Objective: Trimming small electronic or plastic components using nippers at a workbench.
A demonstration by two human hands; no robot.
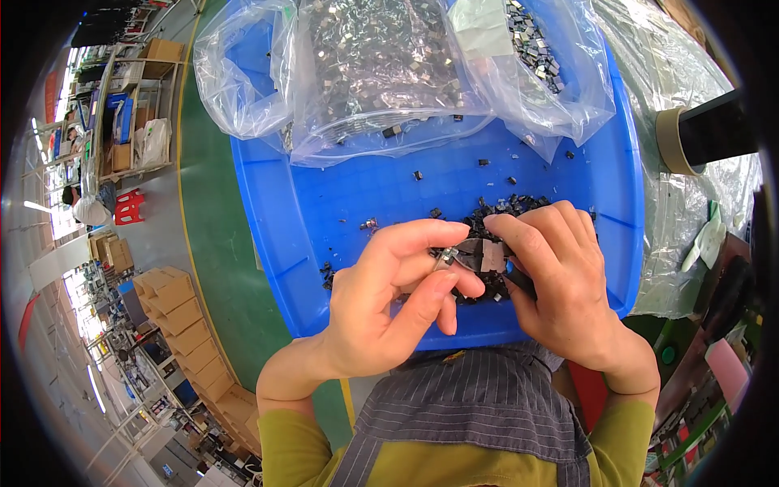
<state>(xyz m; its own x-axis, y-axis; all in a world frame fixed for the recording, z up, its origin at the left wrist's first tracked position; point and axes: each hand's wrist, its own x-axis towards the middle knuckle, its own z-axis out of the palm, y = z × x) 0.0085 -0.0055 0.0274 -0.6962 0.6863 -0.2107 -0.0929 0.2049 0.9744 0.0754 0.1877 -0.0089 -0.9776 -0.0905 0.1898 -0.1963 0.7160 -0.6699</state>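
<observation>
Here, a small metal part (pixel 445 258) is pinched by the left hand (pixel 377 300) above the blue tray (pixel 324 195), toward its near edge; the right hand (pixel 561 272) grips a plier-like tool (pixel 492 256) beside that part. Dark pieces (pixel 519 204) heap inside the tray; clear bags (pixel 377 122) of small blocky parts (pixel 535 49) cover its far edge.

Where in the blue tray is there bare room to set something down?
The blue tray is mostly bare at left, between the plastic bags and left hand; a smaller patch lies right, between bags and right hand. Crowded: beneath the hands, where small dark parts heap, and the bag-covered far end.
</observation>
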